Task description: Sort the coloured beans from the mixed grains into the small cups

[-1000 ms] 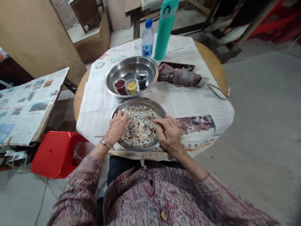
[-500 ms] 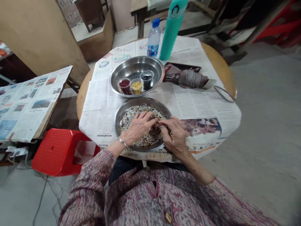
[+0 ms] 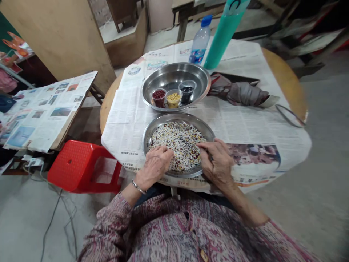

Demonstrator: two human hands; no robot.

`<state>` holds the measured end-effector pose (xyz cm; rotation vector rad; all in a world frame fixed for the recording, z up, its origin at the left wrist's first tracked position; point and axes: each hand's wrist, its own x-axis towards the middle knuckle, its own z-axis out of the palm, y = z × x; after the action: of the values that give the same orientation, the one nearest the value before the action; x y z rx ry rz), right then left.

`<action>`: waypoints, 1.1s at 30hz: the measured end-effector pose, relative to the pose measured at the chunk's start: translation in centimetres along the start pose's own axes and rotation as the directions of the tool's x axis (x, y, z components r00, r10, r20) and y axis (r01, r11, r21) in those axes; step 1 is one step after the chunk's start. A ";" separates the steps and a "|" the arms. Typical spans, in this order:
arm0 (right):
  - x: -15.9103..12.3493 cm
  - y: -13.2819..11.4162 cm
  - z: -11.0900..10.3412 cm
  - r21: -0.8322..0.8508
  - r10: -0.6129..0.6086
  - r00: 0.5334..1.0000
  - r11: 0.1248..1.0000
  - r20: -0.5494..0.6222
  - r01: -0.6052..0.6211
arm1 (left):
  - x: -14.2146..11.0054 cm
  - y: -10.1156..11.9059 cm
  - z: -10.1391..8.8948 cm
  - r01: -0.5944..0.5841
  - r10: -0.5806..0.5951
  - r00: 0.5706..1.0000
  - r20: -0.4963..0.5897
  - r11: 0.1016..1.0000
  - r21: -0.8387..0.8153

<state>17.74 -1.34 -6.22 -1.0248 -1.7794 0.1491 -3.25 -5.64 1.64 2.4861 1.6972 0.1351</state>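
Note:
A shallow steel basin (image 3: 147,135) holds a loose mix of white grains (image 3: 181,140) with red, yellow and black beans. Over its near left side, my left hand (image 3: 158,162) has its fingers curled down to the grains, their tips hidden. My right hand (image 3: 218,162) is at the right rim, thumb and forefinger brought together in a pinch; anything between them is too small to make out. Behind stands a wider steel basin (image 3: 177,69) with three clear cups: dark red beans (image 3: 159,98), yellow beans (image 3: 173,99) and black beans (image 3: 187,91).
Newspaper (image 3: 122,123) covers the round table. At the back stand a water bottle (image 3: 200,40) and a tall teal bottle (image 3: 226,34). A folded umbrella (image 3: 242,92) lies to the right. On the floor at left is a red stool (image 3: 73,163), beside another newspaper-covered table (image 3: 51,109).
My hands have drawn apart from the middle of the grains, the left to the near left side and the right to the right rim. The whole view has shifted.

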 end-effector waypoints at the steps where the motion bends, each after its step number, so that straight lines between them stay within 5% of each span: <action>1: 0.1 -0.1 -0.1 -0.010 -0.021 1.000 1.000 0.012 0.021 | -0.6 -0.1 0.2 -0.019 0.019 0.999 -0.034 1.000 -0.023; 4: 0.8 -0.7 -0.6 -0.112 -0.087 0.990 0.989 0.112 0.100 | -2.0 -0.9 1.2 -0.085 0.065 0.976 -0.209 0.993 -0.087; 8: 2.8 -1.9 -1.0 -0.307 -0.042 0.937 0.939 0.347 0.156 | -2.9 -2.1 2.8 -0.152 0.072 0.892 -0.447 0.978 -0.146; 13: 4.1 -2.9 -0.4 -0.433 0.101 0.829 0.883 0.550 0.180 | -3.0 -2.5 3.9 -0.152 0.046 0.857 -0.513 0.974 -0.167; 21: 3.0 -6.3 0.7 -0.076 0.005 0.696 0.995 0.718 0.071 | -2.9 -2.7 4.2 -0.152 0.041 0.841 -0.539 0.975 -0.162; 27: 4.0 -6.7 1.5 0.044 -0.100 0.506 0.992 0.857 0.122 | -3.0 -3.0 4.5 -0.140 0.018 0.830 -0.557 0.974 -0.176; 30: 4.8 -5.7 2.1 -0.044 -0.067 0.529 0.980 0.846 0.195 | -3.0 -3.1 4.5 -0.131 0.020 0.841 -0.541 0.977 -0.168; 33: 5.9 -4.6 2.3 -0.171 0.015 0.628 0.967 0.778 0.190 | -2.9 -3.2 4.5 -0.142 0.027 0.834 -0.552 0.976 -0.167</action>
<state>12.59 0.66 -0.65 -1.1262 -2.7017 0.3699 -6.58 -7.41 -3.35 2.5096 1.6284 1.0707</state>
